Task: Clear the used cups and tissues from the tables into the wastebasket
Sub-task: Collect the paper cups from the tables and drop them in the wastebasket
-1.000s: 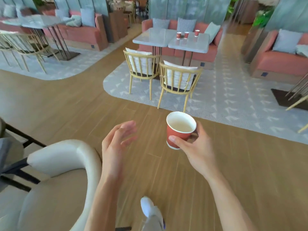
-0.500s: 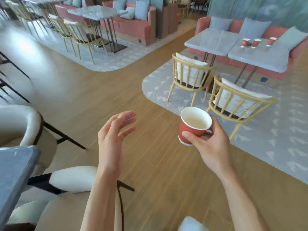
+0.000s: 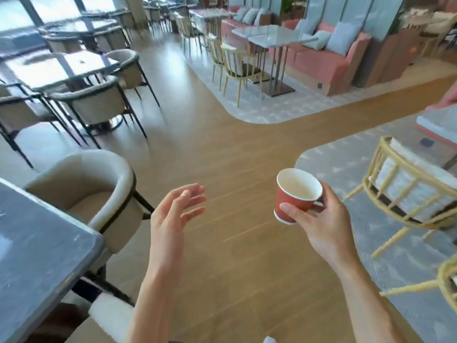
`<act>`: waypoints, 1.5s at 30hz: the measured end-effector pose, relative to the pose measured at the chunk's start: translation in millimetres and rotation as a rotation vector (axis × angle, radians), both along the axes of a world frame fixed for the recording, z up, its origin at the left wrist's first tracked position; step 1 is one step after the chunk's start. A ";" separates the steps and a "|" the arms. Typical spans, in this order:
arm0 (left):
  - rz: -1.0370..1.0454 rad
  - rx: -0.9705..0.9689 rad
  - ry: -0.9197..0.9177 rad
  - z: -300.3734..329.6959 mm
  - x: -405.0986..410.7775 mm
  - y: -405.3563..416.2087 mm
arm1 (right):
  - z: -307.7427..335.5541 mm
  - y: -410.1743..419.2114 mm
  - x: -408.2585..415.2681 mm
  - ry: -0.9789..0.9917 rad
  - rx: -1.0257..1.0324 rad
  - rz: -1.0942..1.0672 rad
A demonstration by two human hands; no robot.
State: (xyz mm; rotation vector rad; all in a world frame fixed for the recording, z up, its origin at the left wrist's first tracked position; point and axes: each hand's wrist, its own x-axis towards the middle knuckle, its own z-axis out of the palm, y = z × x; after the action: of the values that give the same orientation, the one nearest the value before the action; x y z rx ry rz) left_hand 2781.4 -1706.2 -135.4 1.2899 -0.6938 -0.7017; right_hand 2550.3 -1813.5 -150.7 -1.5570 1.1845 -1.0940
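My right hand (image 3: pixel 319 226) grips a red paper cup (image 3: pixel 295 194) with a white inside, held upright in front of me over the wooden floor. The cup looks empty. My left hand (image 3: pixel 174 216) hangs in the air to the left of the cup, fingers relaxed and holding nothing. No wastebasket and no tissues are in view.
A dark grey table (image 3: pixel 37 256) and a beige tub chair (image 3: pixel 99 194) stand close on my left. Yellow wooden chairs (image 3: pixel 408 194) sit on grey carpet at the right. More chairs, tables and a pink sofa (image 3: pixel 329 60) lie farther off. A wooden floor aisle (image 3: pixel 210 134) runs ahead.
My view has swung to the left: the table with red cups has slid out of sight to the right. Both hands keep the same pose, the cup still in my right hand.
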 end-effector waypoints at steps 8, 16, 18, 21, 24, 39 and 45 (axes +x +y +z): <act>0.139 0.016 -0.112 10.6 53.7 -115.1 | 9.3 -158.0 92.8 0.043 -0.035 0.249; 0.206 0.020 -0.006 -18.9 157.7 -291.3 | -19.0 -322.6 202.4 0.082 -0.036 0.219; 0.208 -0.003 0.018 -10.0 195.4 -346.6 | -11.4 -375.2 233.3 0.094 -0.050 0.181; 0.202 -0.070 -0.012 15.3 254.2 -421.8 | 12.9 -448.7 281.0 0.074 -0.082 0.137; 0.177 -0.098 -0.042 35.7 303.2 -488.5 | 29.2 -510.8 327.1 0.005 -0.088 0.097; 0.185 -0.021 -0.071 7.8 489.0 -838.3 | -22.4 -864.0 539.4 -0.098 -0.041 0.170; 0.278 -0.073 -0.096 39.0 584.7 -964.2 | 19.2 -1005.5 660.2 -0.127 -0.060 0.288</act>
State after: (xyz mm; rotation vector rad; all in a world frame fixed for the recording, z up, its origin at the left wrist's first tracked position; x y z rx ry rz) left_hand 3366.0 -2670.4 -96.5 1.3268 -0.5968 -0.3873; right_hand 3210.5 -2819.1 -131.5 -1.6194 0.8192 -1.0267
